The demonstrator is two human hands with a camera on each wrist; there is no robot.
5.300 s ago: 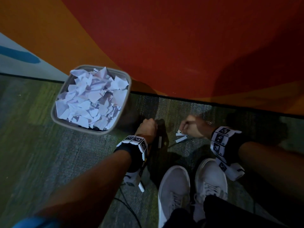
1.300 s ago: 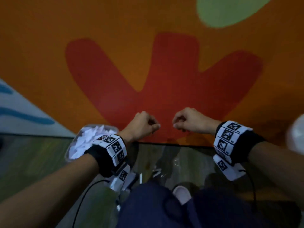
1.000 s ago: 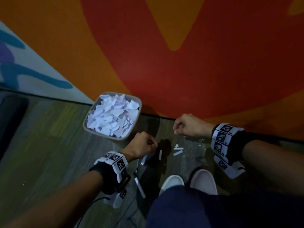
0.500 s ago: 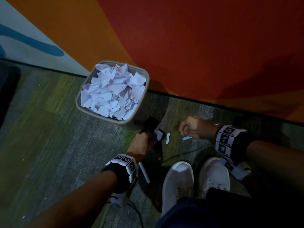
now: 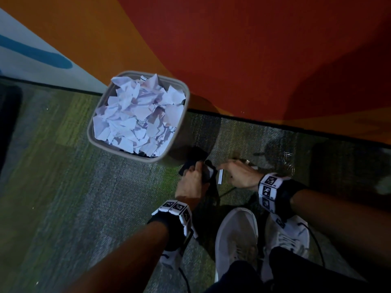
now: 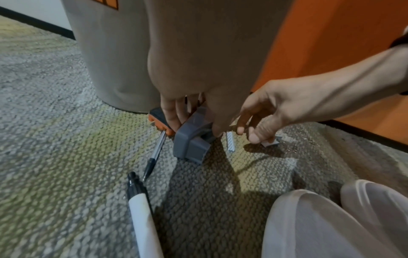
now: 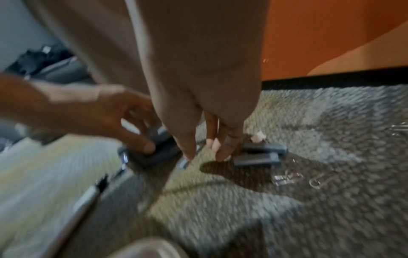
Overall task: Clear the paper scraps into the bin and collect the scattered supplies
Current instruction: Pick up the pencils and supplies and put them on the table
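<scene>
Paper scraps (image 5: 138, 115) fill the bin (image 5: 91, 132) at far left against the wall; no loose scrap shows on the carpet (image 5: 63, 187), so the scrap step reads as complete and supply collection is in progress

Change since half a second ago — the right hand (image 5: 240, 175), then a closed fist over a staple strip, is now extended with fingers spread, reaching left toward the white staple strip (image 5: 220, 176) lying just right of the stapler. Whether anything sits under its thumb cannot be told. The left hand (image 5: 191, 182) still grips the grey stapler (image 6: 192, 139) near the bin base, fingers curled over its body

Remaining on the carpet:
- ballpoint pen (image 6: 155, 153) and white marker (image 6: 141, 214), near left of the stapler
- two dark flat bars (image 7: 260, 154) and paper clips (image 7: 318, 183) to the right — identity of the bars unclear

Judgement: the staple strip is the next pickup; thin and flat in the pile, it calls for a fingertip pinch
</scene>
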